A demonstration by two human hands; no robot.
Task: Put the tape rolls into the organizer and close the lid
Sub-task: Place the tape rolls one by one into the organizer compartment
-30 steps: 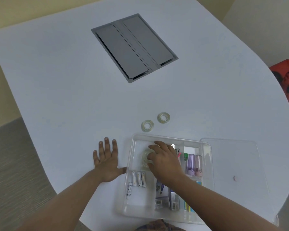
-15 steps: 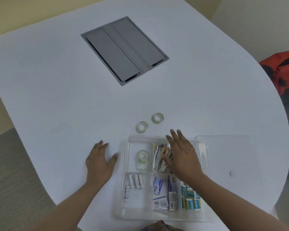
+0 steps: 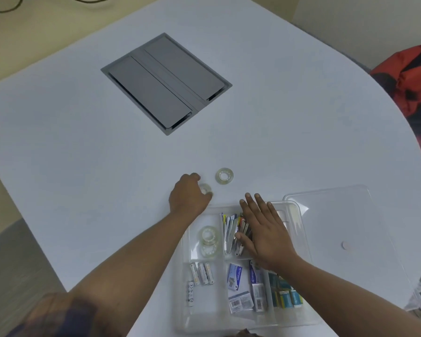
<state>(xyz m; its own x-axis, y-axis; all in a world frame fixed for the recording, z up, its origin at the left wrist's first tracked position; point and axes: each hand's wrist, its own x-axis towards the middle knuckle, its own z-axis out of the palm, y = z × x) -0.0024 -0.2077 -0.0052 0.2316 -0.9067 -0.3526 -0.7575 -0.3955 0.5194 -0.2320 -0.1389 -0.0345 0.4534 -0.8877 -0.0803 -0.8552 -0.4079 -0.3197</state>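
One tape roll [image 3: 206, 189] sits pinched in the left hand [image 3: 188, 197] — ready to lift. A second roll [image 3: 224, 176] lies just beyond. The right hand [image 3: 265, 233], flat and empty, steadies the organizer [image 3: 301, 229] — two rolls [image 3: 209, 240] already inside.

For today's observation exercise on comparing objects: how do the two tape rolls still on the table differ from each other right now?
The near tape roll is partly covered by the left hand, whose fingers close around it; the far tape roll lies untouched and fully visible. The near one sits closer to the organizer; the far one lies further out on the table. Both are small, clear rolls, and both are still outside the organizer.
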